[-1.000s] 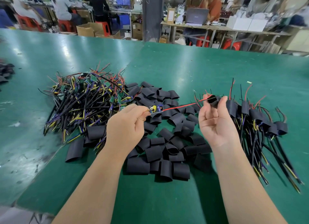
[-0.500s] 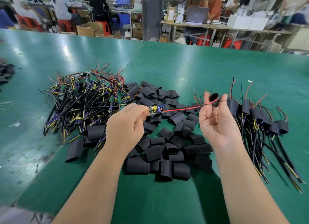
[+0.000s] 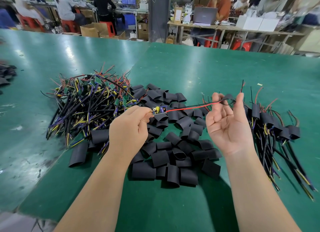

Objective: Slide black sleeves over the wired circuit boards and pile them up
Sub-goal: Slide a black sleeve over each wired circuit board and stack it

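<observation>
Snag risk above the loose sleeve pile (image 3: pixel 173 155): left hand (image 3: pixel 129 127) pinches the circuit board (image 3: pixel 158 110), right hand (image 3: pixel 228 127), palm spread, pinches a black sleeve (image 3: pixel 229 98) whose mouth may catch components.

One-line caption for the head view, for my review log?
Left hand pinches a wired circuit board while the right hand holds a black sleeve over its red and black leads.

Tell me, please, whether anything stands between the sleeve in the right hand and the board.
Nothing visible does. The sleeve sits on the red and black wires, which run bare from it to the board pinched in the left hand.
</observation>
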### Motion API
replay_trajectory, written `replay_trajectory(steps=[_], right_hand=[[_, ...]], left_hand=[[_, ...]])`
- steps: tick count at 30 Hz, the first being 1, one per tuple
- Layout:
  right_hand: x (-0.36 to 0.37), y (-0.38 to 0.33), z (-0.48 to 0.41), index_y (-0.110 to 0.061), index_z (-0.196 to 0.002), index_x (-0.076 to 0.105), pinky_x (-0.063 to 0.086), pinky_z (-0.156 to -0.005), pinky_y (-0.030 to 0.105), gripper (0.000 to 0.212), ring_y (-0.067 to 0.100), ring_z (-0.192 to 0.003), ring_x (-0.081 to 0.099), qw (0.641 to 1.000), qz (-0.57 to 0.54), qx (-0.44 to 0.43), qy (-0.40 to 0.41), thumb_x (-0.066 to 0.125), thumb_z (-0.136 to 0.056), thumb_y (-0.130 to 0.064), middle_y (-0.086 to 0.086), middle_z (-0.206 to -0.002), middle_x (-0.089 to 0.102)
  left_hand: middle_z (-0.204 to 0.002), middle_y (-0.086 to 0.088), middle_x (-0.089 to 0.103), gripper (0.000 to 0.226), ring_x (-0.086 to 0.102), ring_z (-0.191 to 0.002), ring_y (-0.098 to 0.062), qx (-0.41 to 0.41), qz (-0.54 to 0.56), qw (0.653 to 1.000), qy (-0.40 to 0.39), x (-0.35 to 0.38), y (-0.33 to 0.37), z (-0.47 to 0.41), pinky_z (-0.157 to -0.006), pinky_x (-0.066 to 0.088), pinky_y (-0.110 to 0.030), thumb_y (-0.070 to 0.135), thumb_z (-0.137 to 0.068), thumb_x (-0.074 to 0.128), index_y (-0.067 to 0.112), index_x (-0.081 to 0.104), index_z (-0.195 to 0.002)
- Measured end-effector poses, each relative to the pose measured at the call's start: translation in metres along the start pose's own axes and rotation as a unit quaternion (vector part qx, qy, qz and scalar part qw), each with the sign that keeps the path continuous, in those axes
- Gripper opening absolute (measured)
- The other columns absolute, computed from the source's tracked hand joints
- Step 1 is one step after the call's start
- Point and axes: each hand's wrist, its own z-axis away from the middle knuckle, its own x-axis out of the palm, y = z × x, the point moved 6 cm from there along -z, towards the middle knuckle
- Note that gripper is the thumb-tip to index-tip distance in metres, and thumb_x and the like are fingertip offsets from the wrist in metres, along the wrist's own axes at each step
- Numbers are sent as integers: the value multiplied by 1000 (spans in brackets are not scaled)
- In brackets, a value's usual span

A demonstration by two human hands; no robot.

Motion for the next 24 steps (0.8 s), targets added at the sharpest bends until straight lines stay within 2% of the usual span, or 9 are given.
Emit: replay_trajectory(steps=[4, 8, 13, 18, 22, 24], right_hand=[[3, 0, 1, -13, -95, 56, 49, -57, 14, 36, 4, -78, 69, 1000, 9, -13, -21, 61, -76, -43, 1, -96, 70], [8, 6, 3, -19, -97, 56, 53, -69, 17, 25, 10, -96, 69, 996, 78, -27, -45, 58, -78, -35, -3, -98, 73], [20, 42, 9, -14, -97, 58, 50, -67, 19, 25, 13, -83, 69, 975, 198, -5, -97, 63, -73, -13, 3, -98, 73], [18, 50, 8, -15, -90, 66, 49, -64, 22, 31, 19, -79, 68, 958, 273, -17, -88, 75, -62, -21, 10, -90, 72], [18, 47, 8, -16, -97, 61, 46, -61, 21, 41, 22, -77, 72, 951, 294, -42, -89, 77, -60, -24, 6, -73, 73], [18, 45, 9, -17, -96, 59, 47, -61, 22, 41, 23, -76, 73, 945, 311, -57, -81, 78, -61, -25, 5, -71, 73]], left_hand=[[-74, 2, 65, 17, 58, -60, -20, 0, -26, 1000, -16, 1, 1, 0, -47, 46, -32, 4, -86, 55, 8, 71, -86], [-75, 1, 66, 17, 59, -60, -24, -9, -27, 999, -25, 3, 2, 1, -46, 48, -38, 5, -86, 55, 9, 72, -86], [-73, 2, 64, 14, 57, -60, -21, 4, 6, 999, -32, 8, 15, 3, -47, 47, -36, 3, -85, 58, 9, 71, -86], [-71, 2, 64, 16, 58, -59, -25, 0, 9, 1000, -19, 7, 18, 3, -46, 46, -38, 1, -83, 58, 9, 72, -85], [-72, 1, 66, 21, 59, -59, -25, 17, -6, 1000, -5, 4, 22, 2, -46, 47, -33, -7, -75, 62, 9, 73, -83], [-73, 1, 67, 21, 60, -59, -26, 21, -17, 1000, -2, 3, 22, 1, -45, 47, -32, -7, -73, 64, 9, 73, -83]])
